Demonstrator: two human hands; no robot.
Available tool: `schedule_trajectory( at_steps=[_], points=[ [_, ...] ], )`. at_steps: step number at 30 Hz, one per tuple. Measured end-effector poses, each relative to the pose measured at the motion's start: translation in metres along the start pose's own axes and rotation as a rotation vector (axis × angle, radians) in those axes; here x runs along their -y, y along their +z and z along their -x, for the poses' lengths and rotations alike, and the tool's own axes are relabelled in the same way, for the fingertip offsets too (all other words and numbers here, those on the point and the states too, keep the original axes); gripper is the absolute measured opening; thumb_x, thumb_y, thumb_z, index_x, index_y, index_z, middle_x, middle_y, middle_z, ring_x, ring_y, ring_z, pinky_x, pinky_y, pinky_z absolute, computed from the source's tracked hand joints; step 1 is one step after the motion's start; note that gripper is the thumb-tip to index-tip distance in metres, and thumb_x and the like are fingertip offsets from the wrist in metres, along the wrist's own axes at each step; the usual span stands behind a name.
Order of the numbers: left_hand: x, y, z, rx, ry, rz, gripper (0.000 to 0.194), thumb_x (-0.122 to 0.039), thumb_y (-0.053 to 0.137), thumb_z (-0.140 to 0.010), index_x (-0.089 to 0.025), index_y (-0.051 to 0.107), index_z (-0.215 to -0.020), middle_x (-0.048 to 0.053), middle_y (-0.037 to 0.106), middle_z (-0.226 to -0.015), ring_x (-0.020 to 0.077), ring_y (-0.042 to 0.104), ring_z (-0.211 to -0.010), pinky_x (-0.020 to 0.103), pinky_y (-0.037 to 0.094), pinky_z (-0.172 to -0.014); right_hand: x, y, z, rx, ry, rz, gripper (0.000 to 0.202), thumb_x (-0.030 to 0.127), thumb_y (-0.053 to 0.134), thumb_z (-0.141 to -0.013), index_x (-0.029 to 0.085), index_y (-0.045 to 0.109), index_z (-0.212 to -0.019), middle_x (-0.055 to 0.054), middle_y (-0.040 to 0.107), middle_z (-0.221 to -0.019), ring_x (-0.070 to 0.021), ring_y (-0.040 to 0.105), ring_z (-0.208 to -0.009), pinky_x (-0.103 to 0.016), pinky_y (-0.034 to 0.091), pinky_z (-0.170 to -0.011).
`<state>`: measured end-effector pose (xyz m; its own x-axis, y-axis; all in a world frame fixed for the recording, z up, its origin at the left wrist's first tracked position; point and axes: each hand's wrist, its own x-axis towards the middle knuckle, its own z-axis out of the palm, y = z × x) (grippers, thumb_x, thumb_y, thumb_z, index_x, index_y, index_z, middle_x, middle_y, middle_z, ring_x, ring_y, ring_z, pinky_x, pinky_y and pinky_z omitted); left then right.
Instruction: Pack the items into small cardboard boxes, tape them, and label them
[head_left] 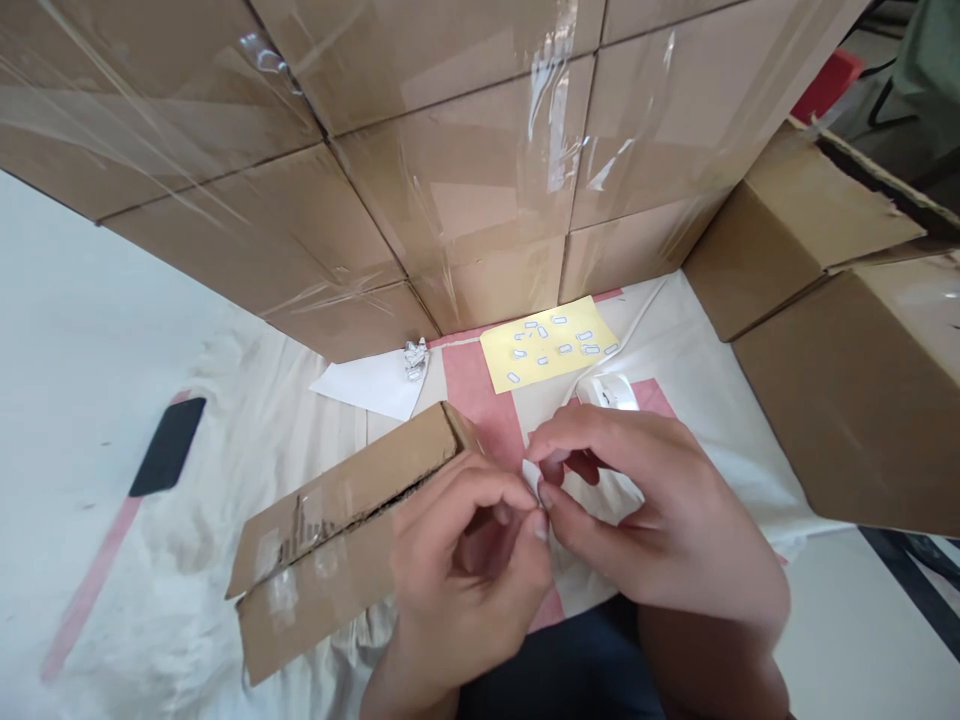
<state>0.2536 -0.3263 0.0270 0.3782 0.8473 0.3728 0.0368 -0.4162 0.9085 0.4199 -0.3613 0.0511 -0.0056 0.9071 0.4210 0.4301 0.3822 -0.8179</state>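
Note:
A small white piece (532,476), like a sticker or scrap of paper, is pinched between my two hands. My left hand (472,565) grips its lower end between thumb and forefinger. On its other side my right hand (637,500) has its thumb and forefinger at the piece. Ahead of my hands lies a yellow sheet (502,360) with several small white, dark-outlined pieces scattered on it. A white round object (606,390), partly hidden by my right hand, sits just beyond it.
Taped cardboard boxes (465,190) form a wall ahead. A small carton (322,530) lies at left, near white paper (367,385) with a crumpled scrap (415,358). A black phone-like slab (168,447) is farther left. An open carton (847,380) stands at right.

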Motion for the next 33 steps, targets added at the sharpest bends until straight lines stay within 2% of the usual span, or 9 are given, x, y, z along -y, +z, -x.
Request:
schedule_trajectory(
  at_steps=[3,7,15,22,33],
  points=[
    [0.002,0.000,0.001,0.037,0.024,-0.009,0.010,-0.013,0.068,-0.086,-0.020,0.062,-0.085,0.000,0.058,-0.074,0.0126,0.055,-0.066,0.025,0.043,-0.058,0.001,0.001,0.001,0.009,0.011,0.055,0.024,0.002,0.064,-0.083,0.021,0.056,-0.095,0.007,0.060,-0.079,-0.0067,0.053,-0.069,-0.020,0.043,-0.066],
    [0.005,-0.007,0.002,0.097,-0.031,-0.002,0.014,-0.009,0.066,-0.086,-0.021,0.058,-0.084,-0.001,0.055,-0.074,0.0115,0.052,-0.065,0.024,0.041,-0.057,0.002,0.002,0.003,0.014,0.000,0.078,0.018,0.007,0.064,-0.085,0.021,0.054,-0.090,0.006,0.059,-0.077,-0.0076,0.051,-0.067,-0.022,0.041,-0.063],
    [0.002,-0.012,-0.002,0.099,-0.075,0.106,0.014,-0.016,0.062,-0.092,-0.021,0.055,-0.081,-0.003,0.051,-0.071,0.0099,0.046,-0.064,0.023,0.036,-0.057,0.001,0.001,0.002,0.097,-0.091,0.020,0.017,0.005,0.061,-0.088,0.020,0.059,-0.093,0.004,0.064,-0.080,-0.0092,0.054,-0.071,-0.023,0.043,-0.064],
    [0.003,-0.016,-0.001,0.077,-0.155,0.144,0.017,-0.023,0.064,-0.093,-0.022,0.055,-0.079,-0.003,0.051,-0.069,0.0117,0.045,-0.064,0.025,0.034,-0.057,0.003,0.006,0.000,0.061,-0.155,0.030,0.017,0.004,0.054,-0.096,0.020,0.058,-0.093,0.002,0.063,-0.080,-0.0100,0.052,-0.072,-0.023,0.041,-0.063],
    [0.004,-0.014,-0.001,0.072,-0.138,0.119,0.019,-0.023,0.062,-0.094,-0.021,0.054,-0.078,-0.003,0.047,-0.069,0.0113,0.041,-0.062,0.025,0.032,-0.055,-0.002,0.010,-0.001,0.036,-0.144,-0.046,0.018,0.005,0.053,-0.087,0.022,0.058,-0.083,0.003,0.061,-0.071,-0.0104,0.047,-0.060,-0.024,0.037,-0.056]
  ],
)
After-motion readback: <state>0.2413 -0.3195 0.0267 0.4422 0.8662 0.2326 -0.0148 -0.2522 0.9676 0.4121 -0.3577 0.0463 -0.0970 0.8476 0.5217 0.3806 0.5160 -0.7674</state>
